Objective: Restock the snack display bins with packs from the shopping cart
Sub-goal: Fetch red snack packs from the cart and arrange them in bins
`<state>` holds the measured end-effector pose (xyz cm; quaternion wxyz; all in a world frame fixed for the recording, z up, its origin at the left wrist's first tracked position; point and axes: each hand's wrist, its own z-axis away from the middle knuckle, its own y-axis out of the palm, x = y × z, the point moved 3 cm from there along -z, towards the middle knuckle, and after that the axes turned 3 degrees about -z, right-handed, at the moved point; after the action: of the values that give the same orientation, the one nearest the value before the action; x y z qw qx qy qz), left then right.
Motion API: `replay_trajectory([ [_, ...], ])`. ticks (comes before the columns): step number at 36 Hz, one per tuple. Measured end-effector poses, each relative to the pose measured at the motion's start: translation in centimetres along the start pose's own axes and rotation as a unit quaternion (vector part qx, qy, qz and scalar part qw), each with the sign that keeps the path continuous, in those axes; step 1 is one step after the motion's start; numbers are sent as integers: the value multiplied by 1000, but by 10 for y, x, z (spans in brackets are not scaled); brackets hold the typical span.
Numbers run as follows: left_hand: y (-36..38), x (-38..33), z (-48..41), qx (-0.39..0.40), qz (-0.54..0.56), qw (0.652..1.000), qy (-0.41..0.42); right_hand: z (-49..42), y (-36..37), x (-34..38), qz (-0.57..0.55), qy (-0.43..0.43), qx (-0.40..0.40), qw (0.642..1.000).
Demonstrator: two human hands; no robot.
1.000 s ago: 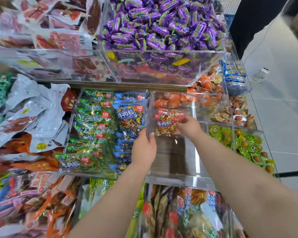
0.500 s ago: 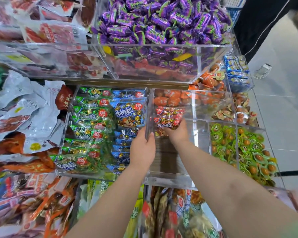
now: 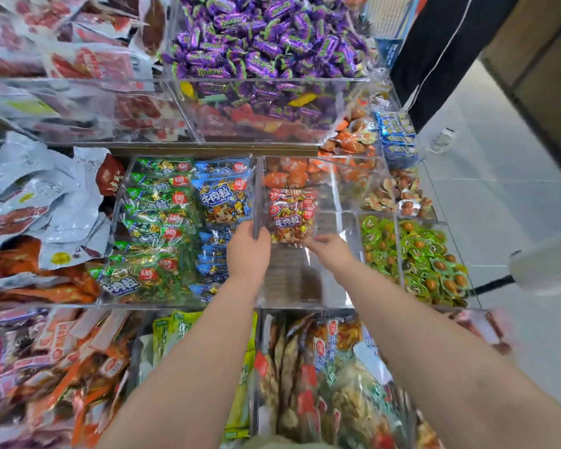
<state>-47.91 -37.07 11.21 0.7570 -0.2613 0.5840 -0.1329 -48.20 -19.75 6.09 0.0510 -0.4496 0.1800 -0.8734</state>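
Stacked clear acrylic display bins fill pretty much your whole view, with pale floor tiles (image 3: 499,196) off to the right.

Your left hand (image 3: 248,254) is hooked on the top edge of the clear acrylic divider wall (image 3: 256,196), fingers curled over it. That's the same spot it was in half a second ago, so no change there.

The red see-through pack of wrapped beef cubes (image 3: 290,215) stands upright toward the back of the mostly bare clear acrylic bin (image 3: 305,286), just right of that divider.

The main difference is your right hand (image 3: 329,251). Before, it sat over the pack's lower half. Now it has slid down, and only the fingertips reach the pack's bottom right corner, so more of the label shows. That hand is blurred, so you can't tell if it's pinching the pack or just touching it.

Blue packs of the same snack (image 3: 224,196) sit just left of the divider, with green foil packs (image 3: 156,202) beside those. Purple wrapped candies (image 3: 266,37) are heaped in the bin above.
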Motion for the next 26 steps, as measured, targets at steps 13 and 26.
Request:
replay_trajectory([
  [13, 52, 10, 157, 146, 5, 966, 214, 172, -95, -104, -257, 16, -98, 961],
  [26, 115, 146, 305, 502, -354, 790, -3, 329, -93, -416, -306, 351, -106, 879],
])
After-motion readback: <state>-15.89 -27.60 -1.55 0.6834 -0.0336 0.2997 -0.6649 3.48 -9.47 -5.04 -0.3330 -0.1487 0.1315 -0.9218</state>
